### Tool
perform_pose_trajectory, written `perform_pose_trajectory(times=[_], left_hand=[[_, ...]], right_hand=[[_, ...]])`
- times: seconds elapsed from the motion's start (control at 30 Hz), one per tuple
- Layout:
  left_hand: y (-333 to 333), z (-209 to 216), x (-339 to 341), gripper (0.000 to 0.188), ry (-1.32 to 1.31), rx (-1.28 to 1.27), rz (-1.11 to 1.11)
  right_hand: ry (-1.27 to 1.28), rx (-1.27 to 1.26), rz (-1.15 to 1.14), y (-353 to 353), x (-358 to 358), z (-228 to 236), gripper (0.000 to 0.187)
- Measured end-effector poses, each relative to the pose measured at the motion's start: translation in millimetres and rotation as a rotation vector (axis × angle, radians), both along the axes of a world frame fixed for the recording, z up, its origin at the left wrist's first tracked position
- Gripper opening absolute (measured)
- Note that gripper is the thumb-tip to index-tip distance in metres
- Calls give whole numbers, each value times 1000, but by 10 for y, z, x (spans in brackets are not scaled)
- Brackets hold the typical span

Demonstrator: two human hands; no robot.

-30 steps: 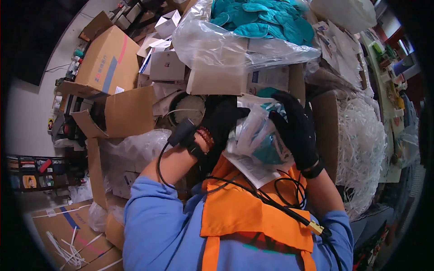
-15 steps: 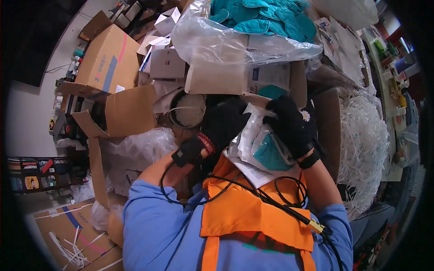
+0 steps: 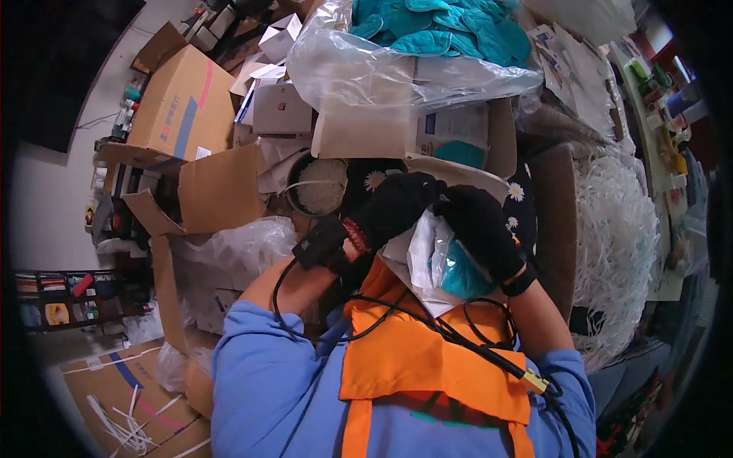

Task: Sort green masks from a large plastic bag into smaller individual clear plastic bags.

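My left hand [image 3: 393, 208], in a black glove, reaches over the top of a clear plastic bag [image 3: 422, 248]. My right hand [image 3: 479, 229], gloved in black too, curls over the bag's upper right part. The fingertips of both hands meet at the bag's top edge and look closed on it, though the glove backs partly hide the grip. Inside the bag lies a teal cloth piece [image 3: 464, 276]. White printed paper shows under or in the bag, low in my lap. Just beyond my hands stands an opened white box [image 3: 359, 137] with another teal piece [image 3: 461, 154] in it.
A pile of teal pieces [image 3: 447, 38] lies in clear plastic at the far side. A bucket [image 3: 319, 187] of pale material stands left of my hands. White shredded filler [image 3: 615, 252] fills a carton at right. Cardboard boxes [image 3: 179, 107] crowd the left. A black cable [image 3: 427, 317] crosses my orange apron.
My hands have come together at the bag's top edge; before, they were apart with the bag between them. The left hand moved right, and the bag's upper part is more covered now.
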State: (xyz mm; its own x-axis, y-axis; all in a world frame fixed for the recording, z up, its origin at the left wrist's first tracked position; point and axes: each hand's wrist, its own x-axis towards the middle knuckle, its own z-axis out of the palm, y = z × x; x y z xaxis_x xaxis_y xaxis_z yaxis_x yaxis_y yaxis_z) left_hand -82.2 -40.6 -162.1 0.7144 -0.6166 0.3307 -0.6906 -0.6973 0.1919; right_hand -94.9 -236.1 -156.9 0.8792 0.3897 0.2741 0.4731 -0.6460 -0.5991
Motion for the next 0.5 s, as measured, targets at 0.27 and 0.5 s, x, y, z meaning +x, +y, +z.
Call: perform_pose_trajectory(times=[0.27,0.5], left_hand=[[-79,-500,75,30,-83,-134,12],[-97,-419,137,30,0,-73,187]], right_hand=[[-169,-394,102,102,-253,491,14],[-71,-301,382,63,-448,780,16]])
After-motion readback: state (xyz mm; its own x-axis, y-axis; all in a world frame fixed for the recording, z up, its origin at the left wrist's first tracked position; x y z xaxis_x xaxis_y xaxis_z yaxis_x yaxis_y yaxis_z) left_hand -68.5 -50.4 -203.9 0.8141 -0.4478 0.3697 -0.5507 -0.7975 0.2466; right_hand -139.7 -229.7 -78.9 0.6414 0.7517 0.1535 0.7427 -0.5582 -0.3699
